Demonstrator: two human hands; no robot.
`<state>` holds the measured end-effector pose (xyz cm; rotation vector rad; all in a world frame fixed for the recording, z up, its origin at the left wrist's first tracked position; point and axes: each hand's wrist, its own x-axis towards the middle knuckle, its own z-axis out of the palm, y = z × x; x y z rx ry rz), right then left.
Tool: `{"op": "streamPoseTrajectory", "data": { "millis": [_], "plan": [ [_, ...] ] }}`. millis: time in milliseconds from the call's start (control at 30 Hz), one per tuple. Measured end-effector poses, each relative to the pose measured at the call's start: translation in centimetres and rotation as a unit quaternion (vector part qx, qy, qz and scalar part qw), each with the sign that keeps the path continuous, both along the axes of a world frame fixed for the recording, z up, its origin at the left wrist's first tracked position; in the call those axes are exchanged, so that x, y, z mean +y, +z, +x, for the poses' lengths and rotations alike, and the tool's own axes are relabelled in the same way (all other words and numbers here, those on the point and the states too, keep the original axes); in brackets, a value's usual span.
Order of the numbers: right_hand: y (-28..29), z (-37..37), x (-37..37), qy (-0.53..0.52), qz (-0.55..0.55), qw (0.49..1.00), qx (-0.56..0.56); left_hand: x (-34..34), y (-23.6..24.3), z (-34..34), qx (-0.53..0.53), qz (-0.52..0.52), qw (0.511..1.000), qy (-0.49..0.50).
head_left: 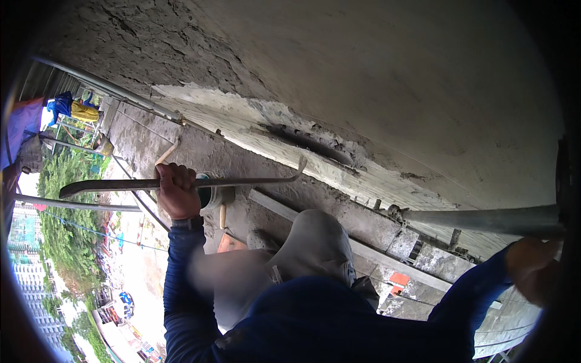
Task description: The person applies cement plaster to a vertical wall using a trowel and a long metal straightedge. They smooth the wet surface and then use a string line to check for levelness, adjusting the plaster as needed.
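Head view: left grip (177,192) clamped around crowbar (142,184); right grip (534,271) state cannot be determined. One-handed hold could let crowbar twist.

We place the concrete wall (393,91) ahead and rightward, the platform (142,134) beside it. Crowbar (248,181) lies crosswise in our left hand (178,190), bucket (207,196) behind it. A bar (399,262) on the platform passes behind our knee (318,242). Far right: right hand (532,269), near the pole (478,220). Far left: trees (69,242).
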<state>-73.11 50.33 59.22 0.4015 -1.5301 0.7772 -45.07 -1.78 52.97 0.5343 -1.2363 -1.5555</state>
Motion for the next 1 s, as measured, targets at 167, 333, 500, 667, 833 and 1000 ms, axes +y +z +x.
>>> {"op": "streamPoseTrajectory", "data": {
  "millis": [167,333,500,667,833,1000],
  "plan": [
    [-13.3,4.3,-14.0,0.404,0.166,0.819,-0.372,-2.3,-0.1,1.7,0.04,0.097,0.992,-0.064],
    [-30.5,6.9,-18.2,0.458,-0.098,0.512,-0.72,-4.0,2.5,4.2,0.093,0.161,0.974,-0.132],
    [-31.6,8.0,-19.6,0.628,-0.343,0.091,-0.693,-7.4,-1.1,6.3,0.116,0.262,0.949,-0.129],
    [-22.4,6.3,-18.5,0.697,-0.339,0.147,-0.614,-11.1,-7.4,5.0,0.1,0.425,0.898,-0.047],
    [-16.1,4.6,-18.8,0.652,-0.411,0.22,-0.597,-15.3,-15.7,1.3,-0.022,0.39,0.915,-0.1],
    [-12.6,6.9,-21.3,0.689,-0.363,0.277,-0.563,-11.7,-14.9,-2.0,-0.319,0.18,0.898,-0.242]
  ]
}}
